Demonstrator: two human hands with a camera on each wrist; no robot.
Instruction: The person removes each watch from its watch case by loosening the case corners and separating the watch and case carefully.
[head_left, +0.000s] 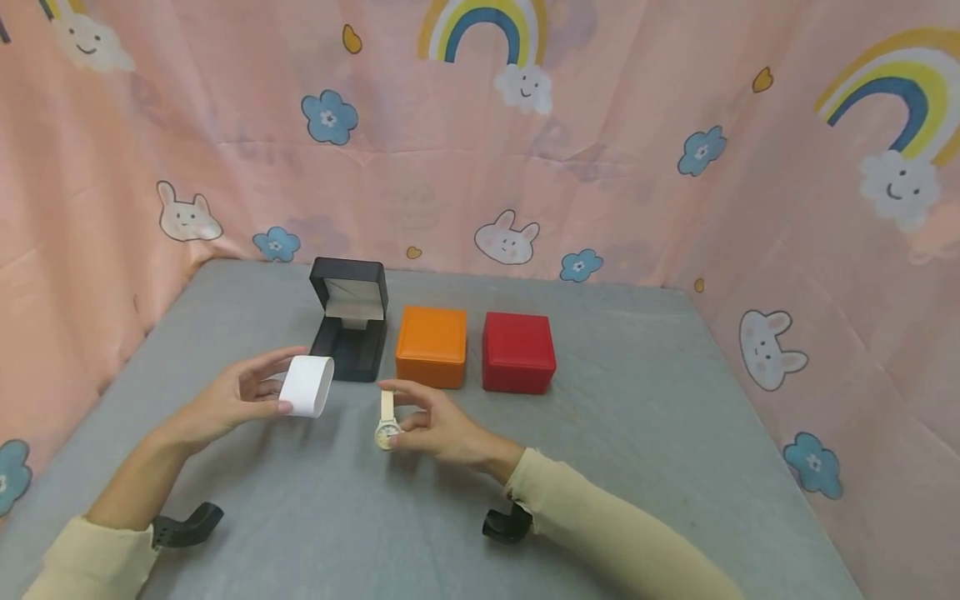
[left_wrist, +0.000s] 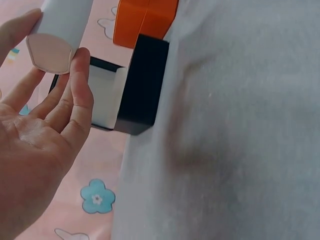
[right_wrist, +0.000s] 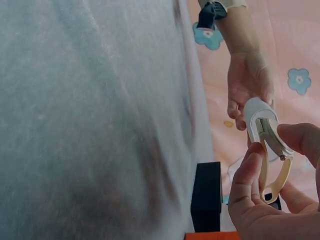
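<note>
My left hand point(head_left: 217, 404) pinches a white hollow sleeve point(head_left: 306, 386), an oval tube like a watch cushion, between thumb and fingers above the table. In the left wrist view the open end of the sleeve point(left_wrist: 62, 30) shows. A cream-strapped wristwatch point(head_left: 387, 425) with a round dial is held by my right hand point(head_left: 442, 425), its thumb at the dial. The right wrist view shows the watch point(right_wrist: 274, 155) with its strap bent into a loop. Behind the left hand stands a black watch box point(head_left: 351, 346), lid raised, its inside partly visible.
An orange box point(head_left: 431, 346) and a red box point(head_left: 518, 352), both closed, stand in a row right of the black box. Grey cloth point(head_left: 637, 467) covers the table. A pink patterned curtain point(head_left: 420, 183) hangs behind and at the sides.
</note>
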